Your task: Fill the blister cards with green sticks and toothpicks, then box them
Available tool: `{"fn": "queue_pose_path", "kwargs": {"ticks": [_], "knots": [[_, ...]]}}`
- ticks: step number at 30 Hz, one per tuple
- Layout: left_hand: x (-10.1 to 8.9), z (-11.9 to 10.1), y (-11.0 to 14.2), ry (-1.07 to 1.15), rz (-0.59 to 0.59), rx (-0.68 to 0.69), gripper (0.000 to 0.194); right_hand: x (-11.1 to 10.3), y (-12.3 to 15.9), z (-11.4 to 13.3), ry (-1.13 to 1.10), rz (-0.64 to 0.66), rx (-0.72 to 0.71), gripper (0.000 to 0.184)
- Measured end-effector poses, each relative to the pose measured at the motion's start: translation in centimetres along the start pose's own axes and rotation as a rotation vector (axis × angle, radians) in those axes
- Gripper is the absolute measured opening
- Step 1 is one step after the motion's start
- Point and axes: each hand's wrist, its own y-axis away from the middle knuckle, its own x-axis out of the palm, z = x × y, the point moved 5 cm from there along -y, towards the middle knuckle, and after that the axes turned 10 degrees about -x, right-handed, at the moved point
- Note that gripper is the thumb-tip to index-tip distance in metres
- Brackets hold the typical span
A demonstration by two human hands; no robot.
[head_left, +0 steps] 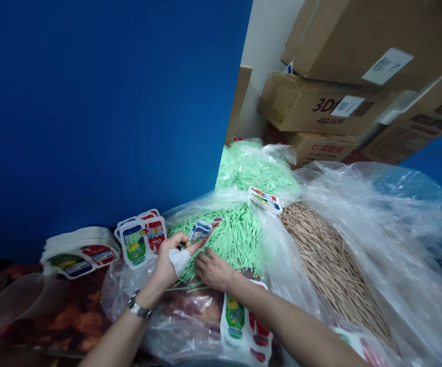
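Observation:
My left hand (pixel 171 257), with a white wrapping on a finger and a watch (pixel 140 305) at the wrist, grips a small printed pack (pixel 200 232) in blue and red. It is tilted, and its details are blurred. Close beside it, my right hand (pixel 214 270) has its fingers curled down at the near edge of a heap of thin green sticks (pixel 240 239). Its fingertips are partly hidden among them. The heap lies in an opened clear plastic bag (pixel 194 336). Below my right forearm lie printed packs (pixel 234 316) with green and red bottle shapes.
Stacked white printed packs (pixel 79 255) and a few more packs (pixel 140 237) stand at left, near a clear bowl (pixel 15 300). Brown sticks (pixel 328 260) fill a bag at right; another pack (pixel 265 199) lies between heaps. Cardboard boxes (pixel 331 102) rise behind, beside a blue panel (pixel 102 102).

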Motion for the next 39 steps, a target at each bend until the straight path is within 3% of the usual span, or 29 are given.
{"fn": "queue_pose_path", "kwargs": {"ticks": [5,11,15,19,22,25,29,33,39], "knots": [[-0.9,0.2,-0.5,0.010,-0.046,0.000,0.029,-0.7,1.0,-1.5,-0.176,-0.126,0.164,0.012],[-1.7,0.7,-1.2,0.052,-0.099,0.016,0.030,-3.0,4.2,-4.2,-0.847,-0.489,0.610,0.015],[-1.2,0.7,-1.1,0.037,-0.098,0.021,0.030,-2.8,5.6,-5.5,-1.493,-0.905,0.893,0.023],[-0.3,0.9,-0.6,0.030,-0.047,0.036,0.027,-4.3,6.0,-6.5,-1.743,-1.120,0.969,0.032],[0.7,1.1,0.1,-0.004,-0.008,0.053,0.029,-7.3,6.6,-7.5,-1.733,-1.300,0.989,0.030],[1.9,0.9,1.1,-0.067,0.006,0.124,0.029,-11.1,7.2,-8.2,-1.513,-1.467,0.971,0.025],[3.3,0.1,2.3,-0.155,0.024,0.271,0.026,-15.0,6.7,-8.2,-1.237,-1.540,0.868,0.019],[4.0,-0.3,2.9,-0.163,0.046,0.327,0.019,-16.1,5.6,-7.5,-1.097,-1.476,0.798,0.016],[4.2,-0.9,3.1,-0.148,0.027,0.360,0.020,-15.3,4.2,-6.3,-0.905,-1.244,0.800,0.018]]}}
